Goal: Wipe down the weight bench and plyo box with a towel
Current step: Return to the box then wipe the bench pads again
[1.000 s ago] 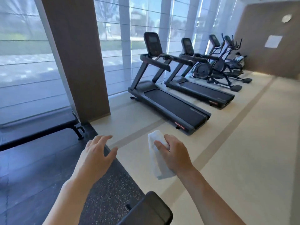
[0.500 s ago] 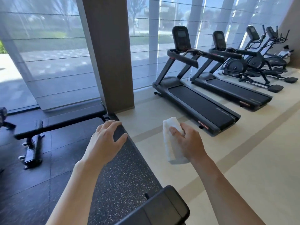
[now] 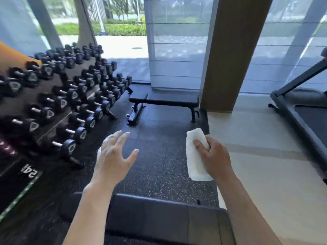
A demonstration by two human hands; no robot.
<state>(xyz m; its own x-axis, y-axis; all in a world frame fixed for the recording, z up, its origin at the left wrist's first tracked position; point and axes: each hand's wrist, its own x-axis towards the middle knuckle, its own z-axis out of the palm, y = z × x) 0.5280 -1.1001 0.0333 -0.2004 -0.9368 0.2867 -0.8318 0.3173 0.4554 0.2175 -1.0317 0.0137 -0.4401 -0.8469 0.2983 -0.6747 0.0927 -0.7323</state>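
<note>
A black flat weight bench (image 3: 166, 99) stands on the dark rubber floor ahead, by the window. Closer, right below my arms, lies the padded top of a second black bench (image 3: 159, 216). My right hand (image 3: 215, 158) is shut on a folded white towel (image 3: 195, 167), held in the air above the floor. My left hand (image 3: 113, 156) hovers open with fingers spread and holds nothing. Both hands are well short of the far bench. No plyo box is in view.
A tiered rack of black dumbbells (image 3: 70, 96) fills the left side. A brown pillar (image 3: 228, 55) rises right of the far bench. A treadmill (image 3: 304, 112) stands at the right edge on the beige floor (image 3: 265, 165).
My view has swung left: the treadmills slid out to the right, the dumbbell rack and the whole far bench came into sight. My hands keep their pose, towel still gripped.
</note>
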